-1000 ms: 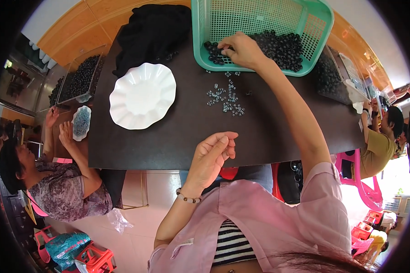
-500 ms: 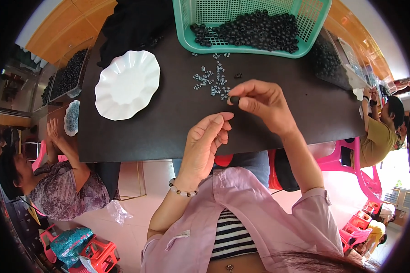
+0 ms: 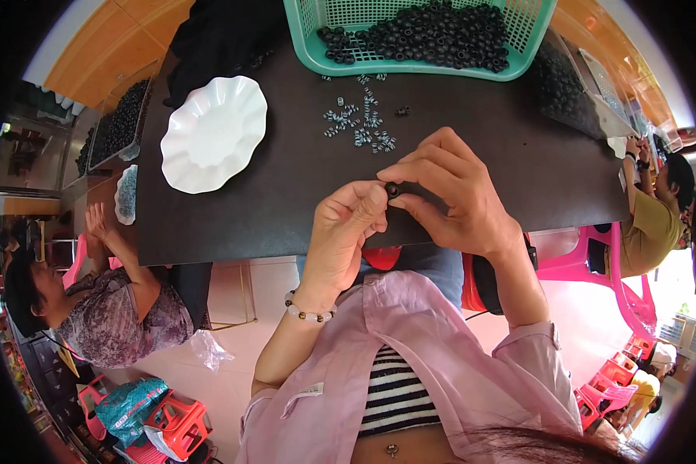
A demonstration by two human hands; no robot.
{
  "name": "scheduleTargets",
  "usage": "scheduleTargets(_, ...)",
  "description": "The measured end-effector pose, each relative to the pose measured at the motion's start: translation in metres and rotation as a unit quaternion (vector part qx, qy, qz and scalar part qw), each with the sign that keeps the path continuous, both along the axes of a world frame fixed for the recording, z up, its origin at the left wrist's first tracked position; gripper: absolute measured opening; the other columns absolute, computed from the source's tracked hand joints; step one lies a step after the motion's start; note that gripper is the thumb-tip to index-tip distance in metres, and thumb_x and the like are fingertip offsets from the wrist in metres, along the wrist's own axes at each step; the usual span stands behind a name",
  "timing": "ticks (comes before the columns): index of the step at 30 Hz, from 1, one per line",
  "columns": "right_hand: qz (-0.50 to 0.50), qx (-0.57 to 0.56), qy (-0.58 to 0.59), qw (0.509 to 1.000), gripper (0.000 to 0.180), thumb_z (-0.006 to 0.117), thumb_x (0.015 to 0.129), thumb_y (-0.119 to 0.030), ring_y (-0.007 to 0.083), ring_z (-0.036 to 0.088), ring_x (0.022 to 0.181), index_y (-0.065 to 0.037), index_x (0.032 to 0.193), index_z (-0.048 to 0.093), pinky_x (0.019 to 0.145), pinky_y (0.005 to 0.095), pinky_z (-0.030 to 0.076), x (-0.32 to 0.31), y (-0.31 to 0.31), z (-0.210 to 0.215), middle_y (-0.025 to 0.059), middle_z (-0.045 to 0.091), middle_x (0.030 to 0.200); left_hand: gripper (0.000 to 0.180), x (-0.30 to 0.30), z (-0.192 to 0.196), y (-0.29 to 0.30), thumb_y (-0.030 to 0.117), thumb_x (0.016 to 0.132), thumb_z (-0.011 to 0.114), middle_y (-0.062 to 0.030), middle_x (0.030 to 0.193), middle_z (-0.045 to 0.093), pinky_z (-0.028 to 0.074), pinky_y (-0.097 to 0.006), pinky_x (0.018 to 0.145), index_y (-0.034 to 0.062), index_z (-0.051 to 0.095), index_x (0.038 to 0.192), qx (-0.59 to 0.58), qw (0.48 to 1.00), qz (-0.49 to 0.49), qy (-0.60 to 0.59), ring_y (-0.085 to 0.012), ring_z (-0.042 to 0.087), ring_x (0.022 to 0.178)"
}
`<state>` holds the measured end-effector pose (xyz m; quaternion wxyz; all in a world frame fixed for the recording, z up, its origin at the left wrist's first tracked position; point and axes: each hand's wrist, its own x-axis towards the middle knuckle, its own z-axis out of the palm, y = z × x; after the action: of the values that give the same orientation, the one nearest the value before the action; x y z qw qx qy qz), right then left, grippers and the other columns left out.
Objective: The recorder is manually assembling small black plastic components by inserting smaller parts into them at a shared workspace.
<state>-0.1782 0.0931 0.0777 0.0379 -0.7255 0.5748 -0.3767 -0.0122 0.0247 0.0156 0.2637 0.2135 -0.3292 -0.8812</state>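
Note:
Over the near edge of the dark table, my left hand and my right hand meet fingertip to fingertip. Between them they pinch one small black ring; the right thumb and forefinger grip it, the left fingertips press against it. A loose heap of small silvery springs lies on the table just beyond the hands. Further back stands a teal plastic basket filled with many black rings.
A white scalloped plate sits at the left of the table. A person in a patterned top works at the left, another in a yellow shirt at the right. Trays of black parts flank the table. Pink stools stand below.
My right hand left the basket with a black ring and came back toward me. My left hand rose to meet it, and both now hold the ring together.

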Motion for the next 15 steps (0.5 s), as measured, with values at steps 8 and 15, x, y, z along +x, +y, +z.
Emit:
scheduleTargets(8,0.0,0.007,-0.048,0.999,0.033,0.074,0.066,-0.004,0.0228,0.053,0.081,-0.007,0.098,0.068,0.073,0.0322,0.045,0.003,-0.001,-0.004,0.0033,0.065,0.086,0.022,0.003,-0.003,-0.002,0.023,0.092,0.062,0.0002,0.085,0.064,0.044,-0.017,0.065,0.0022,0.066,0.097,0.055,0.998,-0.03,0.013,-0.0038,0.05,0.067)
scheduleTargets(15,0.014,0.032,-0.102,0.994,0.027,0.075,0.068,-0.005,0.0208,0.052,0.085,-0.006,0.094,0.069,0.075,0.0323,0.044,0.002,-0.001,-0.01,0.0033,0.065,0.089,0.021,0.004,-0.005,-0.001,0.025,0.093,0.06,-0.0008,0.092,0.065,0.046,-0.017,0.069,0.0043,0.066,0.092,0.046,0.998,-0.037,0.023,-0.0029,0.051,0.07)
